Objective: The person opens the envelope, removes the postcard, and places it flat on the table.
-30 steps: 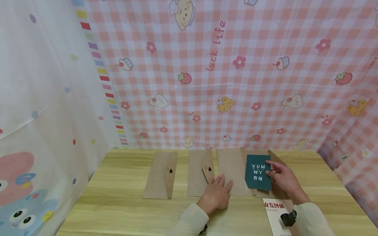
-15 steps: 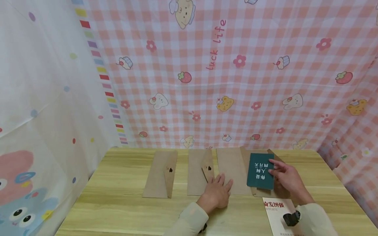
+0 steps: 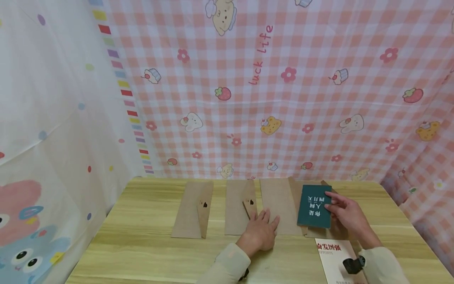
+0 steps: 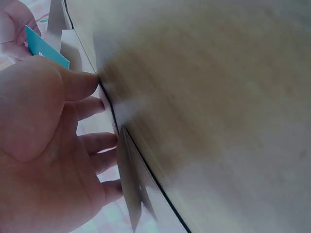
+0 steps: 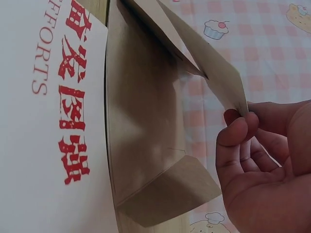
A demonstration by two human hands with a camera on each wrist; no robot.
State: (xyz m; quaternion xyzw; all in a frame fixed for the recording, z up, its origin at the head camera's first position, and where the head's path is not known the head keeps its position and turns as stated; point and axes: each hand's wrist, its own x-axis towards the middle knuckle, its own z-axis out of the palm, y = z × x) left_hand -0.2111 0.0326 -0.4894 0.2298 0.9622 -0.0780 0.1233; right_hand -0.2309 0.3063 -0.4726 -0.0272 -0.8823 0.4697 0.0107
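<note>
My right hand (image 3: pixel 349 215) pinches the right edge of a dark green card (image 3: pixel 313 215) with white Chinese characters. In the right wrist view, thumb and fingertips grip the card's pale underside (image 5: pixel 218 73) at its end, tilted above an unfolded brown envelope (image 5: pixel 141 116). The card covers much of that envelope in the head view. My left hand (image 3: pixel 260 234) rests with fingers spread over the lower part of another brown envelope (image 3: pixel 276 199), its flap open to the right. Its fingertips also reach the edge of a flapped envelope (image 3: pixel 234 213) to the left.
A further brown envelope (image 3: pixel 187 213) with its flap folded over lies at the left of the wooden table (image 3: pixel 142 252). Below my right hand lies a white printed sheet (image 3: pixel 328 262) with red characters, partly under the wrist. A pink checked cloth (image 3: pixel 227 142) hangs behind.
My right hand has shifted a little to the right, carrying the green card along and uncovering more of the envelope flap beside it. My left hand stays in place.
</note>
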